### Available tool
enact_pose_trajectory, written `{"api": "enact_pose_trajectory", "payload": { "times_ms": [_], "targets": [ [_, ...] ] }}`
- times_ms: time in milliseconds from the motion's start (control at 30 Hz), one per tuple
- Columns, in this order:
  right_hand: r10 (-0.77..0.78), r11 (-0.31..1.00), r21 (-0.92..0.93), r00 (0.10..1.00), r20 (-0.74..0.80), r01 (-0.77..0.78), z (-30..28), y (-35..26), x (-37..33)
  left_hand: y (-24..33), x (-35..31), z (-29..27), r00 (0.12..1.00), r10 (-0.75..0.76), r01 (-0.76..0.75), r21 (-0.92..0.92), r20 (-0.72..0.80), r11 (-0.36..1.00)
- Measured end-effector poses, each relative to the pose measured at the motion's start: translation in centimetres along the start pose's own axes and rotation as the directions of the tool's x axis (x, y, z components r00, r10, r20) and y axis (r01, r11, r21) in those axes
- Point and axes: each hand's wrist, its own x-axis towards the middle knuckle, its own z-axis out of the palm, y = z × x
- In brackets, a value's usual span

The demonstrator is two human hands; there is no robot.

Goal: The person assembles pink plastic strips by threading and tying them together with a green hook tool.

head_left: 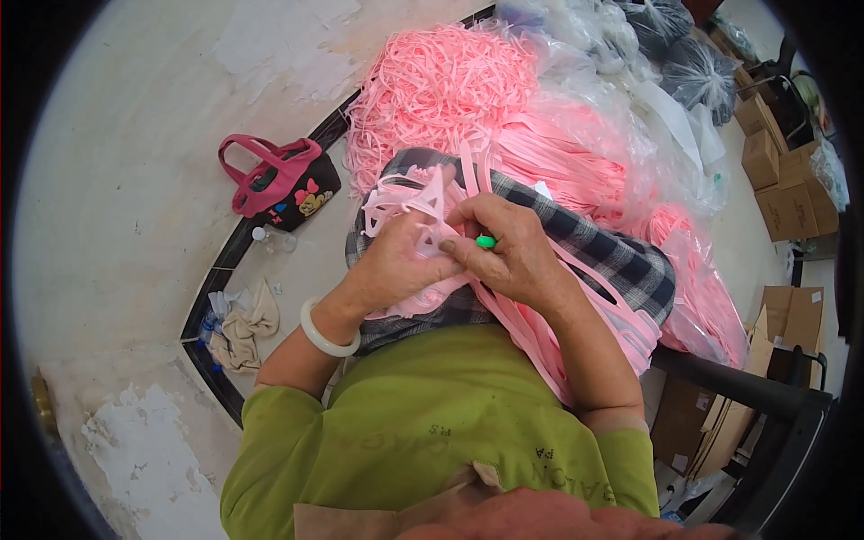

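My left hand [402, 263] is closed around a bundle of pale pink pieces [432, 193], some with triangular openings, over my lap. Close against it, my right hand [515, 247] pinches at the same pink bundle with thumb and forefinger. A small bright green piece [486, 242] sticks out between the fingers of that hand; the rest of it is hidden. Long flat pink straps [531, 346] run beneath my right forearm across my lap. A dark plaid cloth [589, 220] lies under the bundle and straps.
A big heap of tangled pink strips [441, 85] lies beyond my lap, beside bundled pink straps [567, 166] in clear plastic. At the left stand a black and pink handbag [292, 184] and a clear bottle [277, 238]. Cardboard boxes [783, 202] and a black chair frame [765, 396] are at the right.
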Motion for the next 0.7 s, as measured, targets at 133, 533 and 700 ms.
{"api": "enact_pose_trajectory", "payload": {
  "times_ms": [133,533,700],
  "targets": [
    [-0.104,0.994,-0.043,0.994,-0.026,0.103,0.4,-0.3,0.0,-1.4,-0.5,0.0,0.996,0.08,-0.068,0.315,-0.026,0.947],
    [0.259,0.747,0.592,0.687,-0.679,0.302,-9.9,2.2,-2.4,-4.4,-3.6,-6.4,0.991,-0.075,-0.063,-0.891,-0.108,0.449],
    [0.303,0.777,0.573,0.641,-0.705,0.262,-11.8,3.5,-1.8,-5.5,-4.4,-5.7,0.978,-0.18,0.0,-0.855,-0.109,0.518]
  ]
}}
